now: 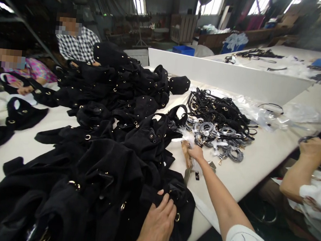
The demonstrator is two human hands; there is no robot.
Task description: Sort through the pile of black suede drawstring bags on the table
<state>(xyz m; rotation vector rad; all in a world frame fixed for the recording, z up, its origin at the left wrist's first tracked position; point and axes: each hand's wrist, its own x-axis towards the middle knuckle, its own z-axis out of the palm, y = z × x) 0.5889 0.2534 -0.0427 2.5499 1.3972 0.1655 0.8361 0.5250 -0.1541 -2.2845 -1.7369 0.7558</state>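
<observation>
At the bottom centre, my left hand [159, 219] has its fingers together and bent over the edge of a black cloth bag [182, 197], gripping the cloth. My right arm reaches forward, and my right hand [196, 153] is closed at a bundle of white plastic [188, 136] and brown paper [186, 152]; its fingertips are partly hidden, so what they grip is unclear. Black bags with gold rings form a big heap [89, 166] left of both hands. Just beyond my right hand lie coiled straps wrapped in plastic [206, 129] and loose black straps [220, 107].
Two people sit across the table at the left, one in a checked shirt [78, 44], one in a pink patterned shirt [37, 68]. At the right, another person's arm [299, 174] is close to the table edge. A white board [223, 75] stands behind the straps.
</observation>
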